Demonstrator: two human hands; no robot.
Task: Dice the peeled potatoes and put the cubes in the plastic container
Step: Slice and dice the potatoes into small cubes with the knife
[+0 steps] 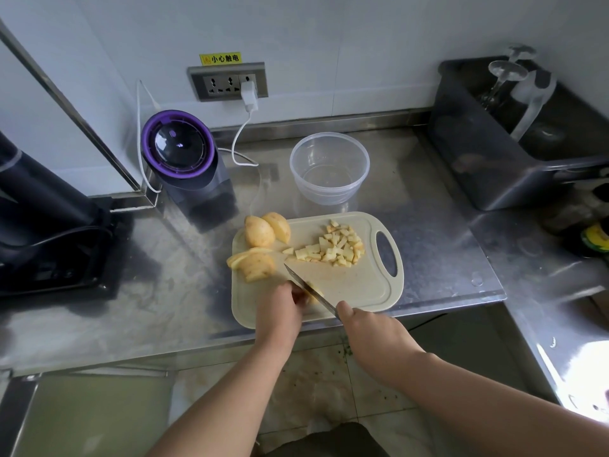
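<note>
Low centre, the right hand (372,334) grips a knife (296,277) angled up-left. The left hand (280,301), fingers curled, pins a potato piece (315,292) under the blade. Cubes (336,249) lie beyond, and farther up stands the plastic container (329,166).

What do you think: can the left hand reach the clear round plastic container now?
Probably yes: the left hand is busy steadying a potato piece, but only low potato cubes on the beige plastic board lie before the clear round plastic container.
</note>
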